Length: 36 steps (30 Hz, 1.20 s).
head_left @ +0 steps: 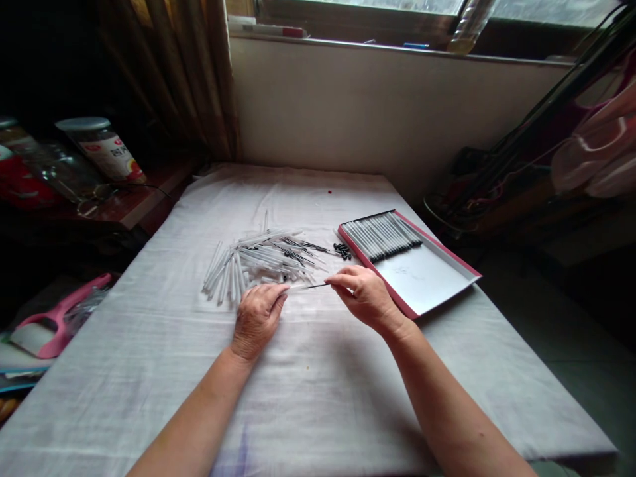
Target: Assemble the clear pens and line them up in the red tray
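Note:
My left hand (258, 319) pinches a clear pen barrel (297, 287) over the near side of the table. My right hand (366, 298) has its fingertips closed on a thin black ink refill (318, 285), which lies in line with the barrel and appears to meet or enter its right end. Just beyond my hands spreads a loose pile of clear pen barrels (231, 271) mixed with black refills (303, 248). Several small black pen caps or plugs (342, 250) lie right of the pile.
To the right, a red-rimmed box lid (407, 310) holds a row of pens (382, 237) at its far end. A white cloth (298, 397) covers the table, with a tiny red piece (329, 192) near the back. Jars (106, 149) stand on a side table at left.

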### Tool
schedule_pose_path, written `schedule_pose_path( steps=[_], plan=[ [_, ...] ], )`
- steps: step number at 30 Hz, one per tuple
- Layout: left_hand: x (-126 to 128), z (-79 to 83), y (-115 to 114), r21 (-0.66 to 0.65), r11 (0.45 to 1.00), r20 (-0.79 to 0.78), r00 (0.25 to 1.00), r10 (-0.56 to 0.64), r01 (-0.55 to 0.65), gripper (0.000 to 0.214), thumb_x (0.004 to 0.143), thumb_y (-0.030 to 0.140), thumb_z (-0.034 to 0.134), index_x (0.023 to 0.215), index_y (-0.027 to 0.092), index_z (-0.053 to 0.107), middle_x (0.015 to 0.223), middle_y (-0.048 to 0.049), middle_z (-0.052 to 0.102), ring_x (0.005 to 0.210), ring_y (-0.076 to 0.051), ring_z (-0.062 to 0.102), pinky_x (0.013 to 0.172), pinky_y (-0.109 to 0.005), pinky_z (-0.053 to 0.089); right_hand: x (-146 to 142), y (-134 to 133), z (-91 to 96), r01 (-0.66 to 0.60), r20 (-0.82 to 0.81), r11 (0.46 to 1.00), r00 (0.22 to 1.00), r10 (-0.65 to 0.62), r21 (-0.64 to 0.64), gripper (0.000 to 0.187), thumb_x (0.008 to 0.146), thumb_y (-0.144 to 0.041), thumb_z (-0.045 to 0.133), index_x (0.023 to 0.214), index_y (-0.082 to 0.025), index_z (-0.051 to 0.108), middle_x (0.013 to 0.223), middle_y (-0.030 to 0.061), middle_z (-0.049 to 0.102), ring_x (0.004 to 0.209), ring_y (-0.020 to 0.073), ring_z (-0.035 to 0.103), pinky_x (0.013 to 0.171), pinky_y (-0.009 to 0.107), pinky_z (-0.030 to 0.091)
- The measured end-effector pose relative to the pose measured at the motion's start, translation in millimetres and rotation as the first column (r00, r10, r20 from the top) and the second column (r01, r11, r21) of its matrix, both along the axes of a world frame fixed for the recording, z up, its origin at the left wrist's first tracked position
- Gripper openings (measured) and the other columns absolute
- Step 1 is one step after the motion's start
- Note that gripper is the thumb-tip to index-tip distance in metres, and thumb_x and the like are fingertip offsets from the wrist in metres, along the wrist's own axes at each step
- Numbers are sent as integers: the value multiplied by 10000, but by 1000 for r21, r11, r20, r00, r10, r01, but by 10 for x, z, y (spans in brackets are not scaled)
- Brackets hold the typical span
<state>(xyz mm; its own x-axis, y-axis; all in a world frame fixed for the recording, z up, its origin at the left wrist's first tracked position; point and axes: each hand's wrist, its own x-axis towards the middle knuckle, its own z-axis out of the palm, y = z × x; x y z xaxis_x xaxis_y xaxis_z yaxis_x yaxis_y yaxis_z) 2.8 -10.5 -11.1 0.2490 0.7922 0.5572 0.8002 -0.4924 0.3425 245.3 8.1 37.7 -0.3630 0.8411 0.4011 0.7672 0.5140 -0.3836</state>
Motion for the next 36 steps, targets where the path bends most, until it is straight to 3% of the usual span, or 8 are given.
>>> schedule_pose_path(
  steps=[5,8,12,16,20,27,32,36],
  plan=[
    [21,10,-23,-5,1000,-20,999,-28,27,238,938,288,486,1093,216,651,988,-69,730,909,-219,657,828,-356,459,-238,-39,137,-70,63,994,995,75,-86,163,873,-208,600,943,-255,739,887,48,719,811,175,640,752,282,469],
    [-9,12,-11,0,1000,63,998,2,-2,223,948,292,468,1071,204,632,972,-69,736,894,-217,670,824,-357,474,-301,0,257,-118,-127,991,986,110,-58,223,865,-271,610,1066,-237,699,1059,78,695,947,197,639,814,300,495],
    [-76,47,18,-60,990,320,937,142,-129,219,964,312,434,1076,191,579,922,-62,734,860,-192,683,790,-324,512,-297,158,274,43,-383,999,923,-48,-22,259,912,-309,516,1079,-206,685,1065,85,689,944,186,645,779,277,510],
    [-98,75,32,-101,986,484,859,167,-135,223,964,319,431,1091,182,551,923,-62,723,841,-173,683,774,-305,535,-459,287,-1,23,-214,986,975,-58,-163,176,878,-255,564,933,-230,730,871,38,722,794,161,654,743,250,489],
    [-91,74,39,-62,990,461,876,143,-129,218,947,316,476,1079,182,585,908,-53,723,821,-163,686,771,-291,539,-750,311,-262,49,7,969,999,-49,-240,218,876,-249,566,1032,-254,719,939,38,721,789,162,653,701,237,467],
    [-111,64,73,30,992,392,914,102,-124,228,929,314,519,1067,192,653,974,-65,724,895,-177,684,814,-301,542,-990,327,-294,130,185,970,979,-91,-208,218,902,-307,507,1010,-271,693,997,52,696,822,199,655,691,271,471],
    [-113,52,64,-5,997,324,943,76,-78,238,929,292,519,1100,215,665,1010,-67,717,931,-181,672,847,-307,529,-898,295,-364,75,-116,965,987,-107,-251,131,866,-250,544,934,-203,646,932,60,698,791,169,645,720,267,487],
    [-73,50,13,-68,998,184,983,25,-13,261,928,290,514,1132,242,671,985,-59,716,900,-187,665,826,-312,519,-608,140,-452,-40,-500,909,845,-191,-415,125,825,-298,570,843,-191,633,685,-9,655,574,122,587,575,234,487]
  ],
)
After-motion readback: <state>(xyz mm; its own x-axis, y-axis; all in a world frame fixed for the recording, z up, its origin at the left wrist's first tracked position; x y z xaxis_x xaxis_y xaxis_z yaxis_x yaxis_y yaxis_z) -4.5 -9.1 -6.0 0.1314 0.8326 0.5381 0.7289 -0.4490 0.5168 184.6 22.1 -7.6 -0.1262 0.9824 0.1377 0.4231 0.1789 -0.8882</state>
